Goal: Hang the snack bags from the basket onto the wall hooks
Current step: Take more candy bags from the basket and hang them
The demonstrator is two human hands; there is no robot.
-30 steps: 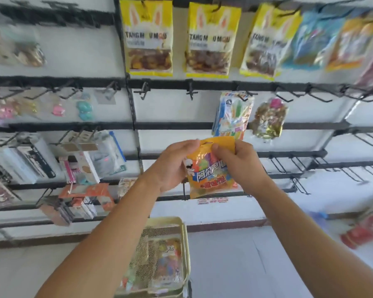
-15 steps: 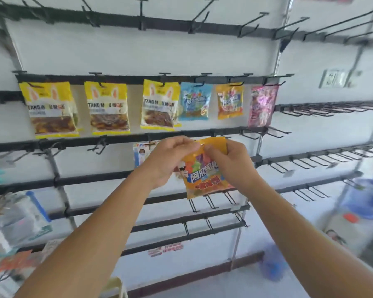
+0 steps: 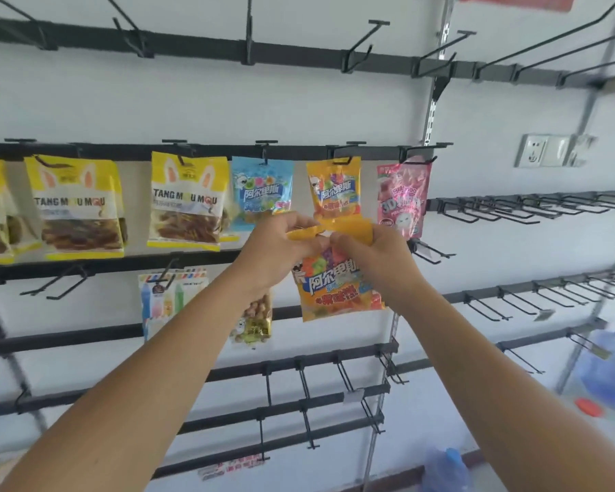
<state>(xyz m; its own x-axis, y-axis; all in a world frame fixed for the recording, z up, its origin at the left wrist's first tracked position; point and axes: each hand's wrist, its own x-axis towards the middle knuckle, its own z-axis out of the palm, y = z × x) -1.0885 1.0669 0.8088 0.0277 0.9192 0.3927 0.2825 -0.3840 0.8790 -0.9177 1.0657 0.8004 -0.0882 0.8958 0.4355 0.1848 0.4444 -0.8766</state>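
Observation:
An orange snack bag (image 3: 338, 289) with blue lettering hangs in front of the wall rack, held by its top edge. My left hand (image 3: 281, 250) pinches the top left corner and my right hand (image 3: 373, 257) grips the top right. Just above it an identical orange bag (image 3: 334, 188) hangs from a wall hook (image 3: 341, 150). A blue bag (image 3: 261, 191) hangs to its left and a pink bag (image 3: 402, 200) to its right. The basket is out of view.
Yellow bunny-ear bags (image 3: 187, 200) hang along the same black rail further left. Below hang a striped pack (image 3: 167, 296) and a peanut bag (image 3: 254, 321). Empty black hooks (image 3: 526, 211) line the rails to the right and below. A wall socket (image 3: 547, 150) sits at right.
The view has swung up and to the right, and the basket has left the frame. Both hands have lifted the orange bag up to just below the hanging orange bag.

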